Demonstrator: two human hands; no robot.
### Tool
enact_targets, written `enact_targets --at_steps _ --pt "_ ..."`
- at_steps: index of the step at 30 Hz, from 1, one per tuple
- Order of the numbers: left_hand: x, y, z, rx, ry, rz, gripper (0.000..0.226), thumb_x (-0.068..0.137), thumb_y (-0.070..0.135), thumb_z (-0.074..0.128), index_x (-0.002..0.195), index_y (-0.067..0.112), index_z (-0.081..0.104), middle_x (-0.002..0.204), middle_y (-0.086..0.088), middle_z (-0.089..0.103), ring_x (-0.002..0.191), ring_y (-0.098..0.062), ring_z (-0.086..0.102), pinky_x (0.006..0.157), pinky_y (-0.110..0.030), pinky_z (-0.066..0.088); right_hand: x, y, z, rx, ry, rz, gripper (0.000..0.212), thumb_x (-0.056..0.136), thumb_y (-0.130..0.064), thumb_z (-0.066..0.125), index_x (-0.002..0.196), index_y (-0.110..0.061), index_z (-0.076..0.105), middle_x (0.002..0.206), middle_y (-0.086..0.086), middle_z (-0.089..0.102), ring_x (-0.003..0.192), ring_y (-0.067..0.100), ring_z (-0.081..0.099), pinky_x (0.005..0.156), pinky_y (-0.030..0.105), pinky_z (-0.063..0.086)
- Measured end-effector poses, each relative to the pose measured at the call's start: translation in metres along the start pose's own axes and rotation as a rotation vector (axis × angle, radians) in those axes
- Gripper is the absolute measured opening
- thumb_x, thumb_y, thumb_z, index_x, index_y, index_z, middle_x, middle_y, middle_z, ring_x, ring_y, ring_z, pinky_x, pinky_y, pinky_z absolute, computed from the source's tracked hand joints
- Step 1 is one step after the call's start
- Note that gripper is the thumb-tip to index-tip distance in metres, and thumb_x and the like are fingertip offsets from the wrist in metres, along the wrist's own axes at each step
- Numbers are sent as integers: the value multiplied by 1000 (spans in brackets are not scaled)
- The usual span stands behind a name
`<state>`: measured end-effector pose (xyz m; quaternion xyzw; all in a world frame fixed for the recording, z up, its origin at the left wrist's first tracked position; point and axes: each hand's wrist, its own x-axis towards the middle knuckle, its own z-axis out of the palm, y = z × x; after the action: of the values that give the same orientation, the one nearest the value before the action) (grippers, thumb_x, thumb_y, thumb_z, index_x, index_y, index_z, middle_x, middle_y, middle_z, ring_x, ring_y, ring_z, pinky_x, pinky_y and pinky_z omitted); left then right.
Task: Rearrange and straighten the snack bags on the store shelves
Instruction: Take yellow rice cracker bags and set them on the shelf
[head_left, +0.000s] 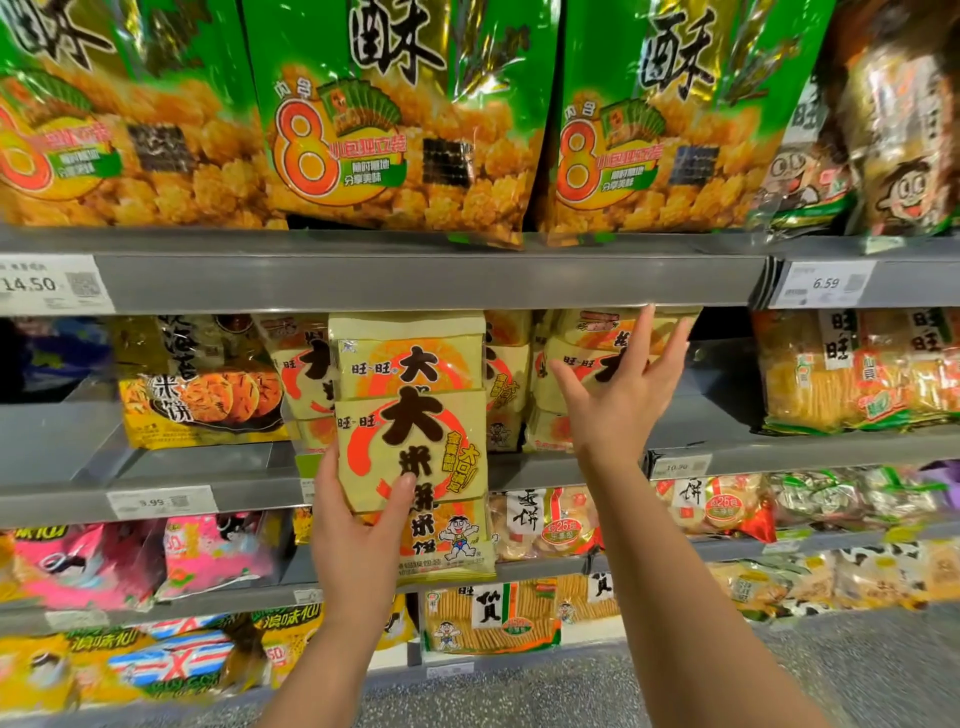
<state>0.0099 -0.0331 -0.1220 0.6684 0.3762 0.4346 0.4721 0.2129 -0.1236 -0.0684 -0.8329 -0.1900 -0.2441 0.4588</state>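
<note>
My left hand (358, 525) grips a pale yellow rice-cracker bag (415, 415) with big dark characters and an orange ring. The bag is upright, held in front of the middle shelf, its top just under the upper shelf's edge. My right hand (623, 395) is spread open, fingers up, reaching towards the same kind of yellow bags (576, 358) that stand on the middle shelf to the right of the held bag. More of these bags (304, 374) stand behind and to the left of it.
Large green snack bags (400, 119) fill the top shelf (415, 280). A yellow bag with round crackers (202, 395) stands at middle left, with bare grey shelf left of it. Striped cracker packs (852, 379) sit at right. Lower shelves hold pink, yellow and red bags.
</note>
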Motion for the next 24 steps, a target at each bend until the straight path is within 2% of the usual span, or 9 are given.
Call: enact_targets --at_steps 3,7,9,12,15,17,20,24 --pt "1 -1 -2 -2 1 -6 65 80 23 71 136 23 38 114 3 57 102 -13 53 78 -19 39 3 2 4 -77 -84 35 91 78 -52 66 149 -26 16 158 13 4 145 32 -1 116 45 7" --pt "4 -7 -10 -11 22 -18 65 74 40 69 130 30 39 114 2 59 104 -15 56 82 -28 46 8 5 7 -219 -158 49 82 84 -53 58 147 -12 24 157 17 6 145 35 -3 117 44 4" --pt "8 -7 -18 -9 49 -15 61 77 33 71 129 32 39 112 3 58 104 -17 56 85 -35 48 10 4 4 -259 -179 52 81 84 -54 57 146 -12 26 157 18 7 145 35 -1 116 46 6" --pt "14 -6 -32 13 91 -4 56 80 23 70 127 29 41 109 4 57 103 -17 56 85 -36 47 4 -4 -5 -237 -155 64 83 84 -53 59 148 -15 23 158 16 6 145 34 2 114 52 10" --pt "19 -10 -49 21 114 -20 57 80 33 70 128 31 40 114 1 59 106 -20 56 87 -43 49 -28 -13 -7 -183 -108 94 79 88 -45 57 150 -22 12 159 9 3 146 26 2 116 52 10" --pt "22 -14 -59 26 130 -21 56 80 32 68 128 32 39 115 0 59 106 -21 57 86 -40 49 -62 -19 -1 -151 -170 91 78 90 -39 55 150 -26 7 159 5 3 146 22 4 117 51 10" --pt "25 -12 -71 30 162 -13 52 83 26 67 128 28 41 111 3 59 102 -18 56 80 -33 45 -109 -28 13 -118 -303 92 77 90 -38 55 147 -30 4 158 6 5 145 24 9 116 50 13" --pt "30 -8 -81 37 152 -3 52 83 24 67 128 30 41 108 7 56 99 -13 54 77 -27 42 -143 -46 26 -55 -320 127 73 87 -31 63 147 -20 22 155 14 20 140 32 26 111 50 21"
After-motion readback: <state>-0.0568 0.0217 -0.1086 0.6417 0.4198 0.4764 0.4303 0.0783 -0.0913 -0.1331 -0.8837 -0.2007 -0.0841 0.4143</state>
